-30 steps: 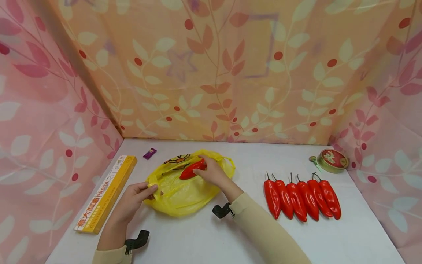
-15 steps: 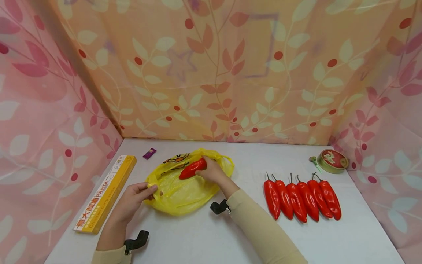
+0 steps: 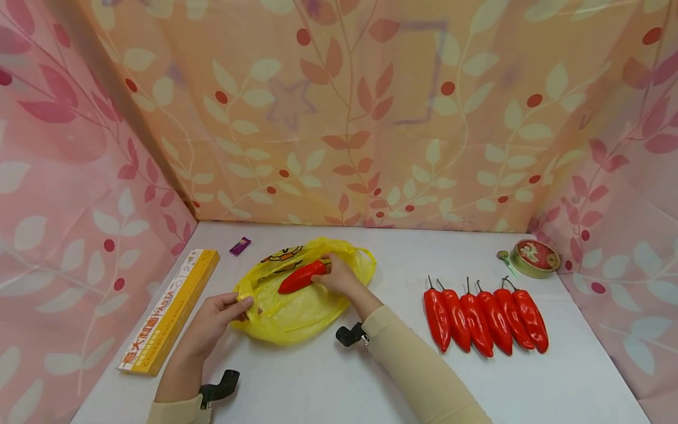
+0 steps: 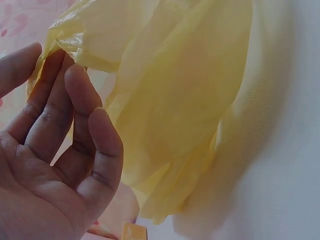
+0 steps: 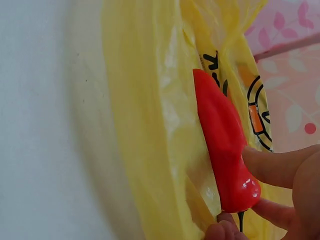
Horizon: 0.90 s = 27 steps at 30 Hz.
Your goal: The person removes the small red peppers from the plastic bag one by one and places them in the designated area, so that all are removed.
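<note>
A yellow plastic bag (image 3: 296,321) with a printed cartoon lies spread on the table, its mouth facing up. My left hand (image 3: 214,321) pinches the bag's left rim between thumb and fingers; in the left wrist view the thin film (image 4: 70,37) is caught at the fingertips. My right hand (image 3: 341,280) is at the bag's mouth and grips a glossy red chili pepper (image 3: 302,278) by its stem end. In the right wrist view the thumb presses the side of the pepper (image 5: 220,145), whose tip points away from the hand, and its lower part overlaps the bag.
Several red chili peppers (image 3: 479,321) lie in a row on the white table at the right. A round red tin (image 3: 535,258) and a small green-stemmed item (image 3: 505,259) sit behind them. At left are a yellow pasta box (image 3: 169,312) and a purple packet (image 3: 241,246).
The red pepper in my right hand has shifted slightly left and down across the bag's mouth. My right forearm has moved slightly left. My left hand keeps its hold on the rim.
</note>
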### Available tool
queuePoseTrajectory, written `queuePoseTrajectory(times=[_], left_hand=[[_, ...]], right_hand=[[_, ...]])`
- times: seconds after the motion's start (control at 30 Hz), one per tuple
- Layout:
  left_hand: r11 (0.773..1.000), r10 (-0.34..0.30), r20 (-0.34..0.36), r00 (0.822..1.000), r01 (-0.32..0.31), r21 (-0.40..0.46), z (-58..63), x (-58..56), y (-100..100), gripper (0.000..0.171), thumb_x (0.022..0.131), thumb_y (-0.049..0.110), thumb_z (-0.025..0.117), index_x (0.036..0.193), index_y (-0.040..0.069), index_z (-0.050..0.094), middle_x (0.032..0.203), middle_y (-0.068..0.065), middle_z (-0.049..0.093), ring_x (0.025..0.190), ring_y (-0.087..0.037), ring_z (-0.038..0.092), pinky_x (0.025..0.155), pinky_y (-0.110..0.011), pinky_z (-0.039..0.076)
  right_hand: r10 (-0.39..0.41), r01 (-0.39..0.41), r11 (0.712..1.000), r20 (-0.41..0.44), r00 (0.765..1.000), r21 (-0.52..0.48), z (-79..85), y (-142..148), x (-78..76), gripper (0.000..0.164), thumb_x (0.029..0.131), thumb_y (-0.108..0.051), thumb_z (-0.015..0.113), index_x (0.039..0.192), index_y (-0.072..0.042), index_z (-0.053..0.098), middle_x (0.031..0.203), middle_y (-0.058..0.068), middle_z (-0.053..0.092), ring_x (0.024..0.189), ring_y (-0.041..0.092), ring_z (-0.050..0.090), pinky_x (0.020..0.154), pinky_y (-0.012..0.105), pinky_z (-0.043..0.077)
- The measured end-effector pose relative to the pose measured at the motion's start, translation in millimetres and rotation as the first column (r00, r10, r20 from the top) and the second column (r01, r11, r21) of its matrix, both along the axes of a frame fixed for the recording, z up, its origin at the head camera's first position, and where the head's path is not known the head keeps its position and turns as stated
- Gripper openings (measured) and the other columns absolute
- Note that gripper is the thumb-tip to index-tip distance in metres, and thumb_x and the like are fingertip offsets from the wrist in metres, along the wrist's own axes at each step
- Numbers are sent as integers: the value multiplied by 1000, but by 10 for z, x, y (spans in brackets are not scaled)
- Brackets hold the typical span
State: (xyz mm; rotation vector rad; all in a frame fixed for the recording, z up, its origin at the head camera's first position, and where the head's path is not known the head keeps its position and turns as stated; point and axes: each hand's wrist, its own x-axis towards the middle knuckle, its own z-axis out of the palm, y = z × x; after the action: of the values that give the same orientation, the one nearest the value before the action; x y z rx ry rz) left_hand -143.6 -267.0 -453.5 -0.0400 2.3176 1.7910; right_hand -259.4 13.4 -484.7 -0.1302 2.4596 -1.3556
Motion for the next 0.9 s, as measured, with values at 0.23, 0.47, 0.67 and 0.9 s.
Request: queuePoseTrajectory(times=[0.23, 0.47, 0.67, 0.9], left_hand=[[1000, 0, 6, 1000, 0, -2, 11, 0, 8, 40, 101, 30, 63, 112, -8, 67, 93, -4, 68, 91, -18, 60, 85, -23, 53], [1000, 6, 17, 1000, -5, -19, 26, 8, 7, 40, 101, 32, 63, 111, -7, 67, 92, -5, 68, 91, -19, 59, 86, -23, 52], [1000, 13, 18, 1000, -13, -20, 21, 17, 5, 39, 101, 31, 63, 110, -7, 67, 90, -4, 68, 91, -19, 59, 85, -23, 52], [1000, 1, 3, 1000, -1, -11, 18, 16, 2, 39, 101, 30, 63, 109, -8, 67, 91, -5, 68, 90, -19, 60, 85, -23, 52]], right_hand=[[-18, 18, 999, 14, 1000, -27, -45, 4, -4, 46, 87, -27, 80, 128, -12, 64, 112, 12, 63, 94, 26, 57, 77, 33, 52], [-31, 32, 997, 5, 999, -71, -78, 4, -12, 41, 89, -32, 78, 125, -14, 68, 114, 12, 64, 98, 25, 57, 80, 33, 51], [5, -4, 998, 20, 1000, -57, -106, -23, 19, 52, 89, -31, 79, 136, -15, 63, 116, 14, 63, 98, 26, 55, 80, 32, 51], [-65, 66, 992, 14, 998, -105, -101, -31, 23, 30, 91, -29, 76, 117, -14, 68, 111, 13, 62, 97, 27, 57, 77, 32, 51]])
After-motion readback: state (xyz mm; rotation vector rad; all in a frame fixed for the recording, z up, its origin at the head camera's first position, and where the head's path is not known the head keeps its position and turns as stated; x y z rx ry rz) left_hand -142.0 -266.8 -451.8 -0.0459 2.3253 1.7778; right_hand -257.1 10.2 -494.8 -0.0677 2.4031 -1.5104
